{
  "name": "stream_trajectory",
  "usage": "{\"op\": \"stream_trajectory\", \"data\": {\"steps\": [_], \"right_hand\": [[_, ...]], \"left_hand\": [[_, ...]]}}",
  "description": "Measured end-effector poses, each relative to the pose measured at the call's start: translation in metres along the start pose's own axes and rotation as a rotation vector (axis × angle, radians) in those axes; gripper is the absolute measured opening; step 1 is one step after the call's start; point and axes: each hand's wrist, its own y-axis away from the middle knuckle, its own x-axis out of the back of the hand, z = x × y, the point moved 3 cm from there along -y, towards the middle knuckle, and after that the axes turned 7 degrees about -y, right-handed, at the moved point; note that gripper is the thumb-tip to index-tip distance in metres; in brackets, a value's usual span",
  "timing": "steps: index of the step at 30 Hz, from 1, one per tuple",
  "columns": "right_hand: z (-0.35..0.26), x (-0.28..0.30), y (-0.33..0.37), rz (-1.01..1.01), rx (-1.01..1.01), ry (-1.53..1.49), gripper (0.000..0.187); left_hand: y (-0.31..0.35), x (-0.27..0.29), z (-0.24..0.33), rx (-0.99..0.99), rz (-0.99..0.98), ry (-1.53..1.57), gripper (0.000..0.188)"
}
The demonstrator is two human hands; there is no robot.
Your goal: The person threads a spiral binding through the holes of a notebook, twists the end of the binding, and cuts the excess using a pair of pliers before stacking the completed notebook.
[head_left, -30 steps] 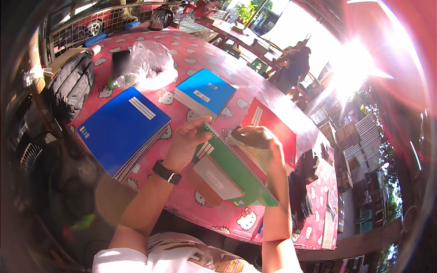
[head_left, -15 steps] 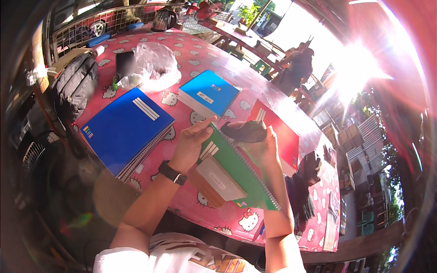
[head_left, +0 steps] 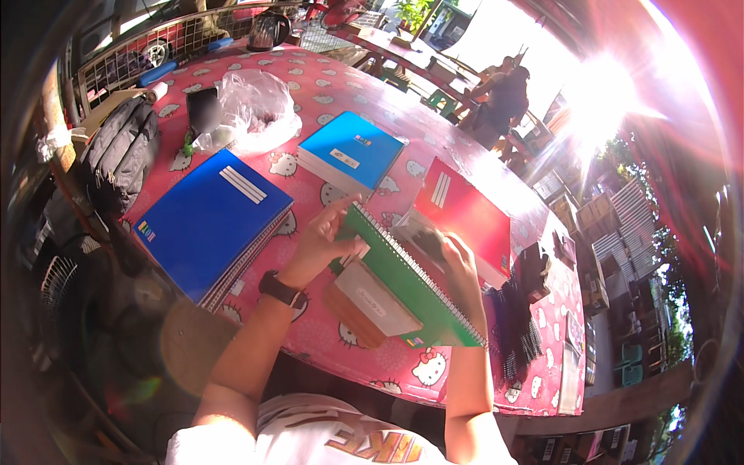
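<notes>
A green spiral notebook (head_left: 403, 283) is tilted in front of me above the pink patterned table. My left hand (head_left: 325, 240), with a dark watch (head_left: 280, 291) on its wrist, pinches the notebook's upper left corner. Beyond the white spiral, my right hand (head_left: 456, 254) has its fingers curled at a greyish sheet-like thing (head_left: 418, 236), partly hidden behind the notebook. A brown and beige box-like piece (head_left: 376, 302) with a pale label overlaps the notebook's near side. The red notebook (head_left: 465, 213) lies just past my right hand.
A dark blue notebook stack (head_left: 213, 225) lies left, a light blue one (head_left: 353, 151) farther back. Behind them are a clear plastic bag (head_left: 256, 112), a phone (head_left: 203, 110) and a kettle (head_left: 268, 31). A grey backpack (head_left: 120, 151) stands left; dark mesh fabric (head_left: 515, 333) lies right.
The dark thing at my right fingers has dropped lower behind the spiral. My right hand has shifted down, and the green notebook has turned slightly. My left hand still grips its corner.
</notes>
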Motion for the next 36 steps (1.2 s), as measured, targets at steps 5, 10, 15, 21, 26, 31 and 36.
{"op": "stream_trajectory", "data": {"steps": [5,10,15,21,26,31,36], "right_hand": [[0.065,0.078,0.098,0.340,-0.151,0.197,0.029],[0.109,0.092,0.160,0.322,0.002,0.749,0.049],[0.093,0.089,0.195,0.395,-0.274,1.090,0.084],[0.099,0.088,0.228,0.486,-0.384,1.168,0.093],[0.086,0.101,0.246,0.522,-0.441,1.146,0.075],[0.091,0.112,0.245,0.573,-0.432,0.658,0.048],[0.054,0.054,0.202,0.465,-0.225,-0.560,0.058]], "left_hand": [[0.018,0.015,-0.031,0.188,-0.237,-0.335,0.046],[0.031,0.004,-0.046,0.235,-0.129,-0.255,0.039],[0.065,-0.017,-0.033,0.145,0.197,-0.376,0.031],[0.088,-0.044,-0.044,0.099,0.269,-0.329,0.034],[0.071,-0.043,0.010,0.009,0.266,-0.327,0.033],[0.044,-0.054,0.051,-0.326,0.172,-0.680,0.022],[0.037,-0.049,0.060,-0.380,0.219,-0.691,0.014]]}}
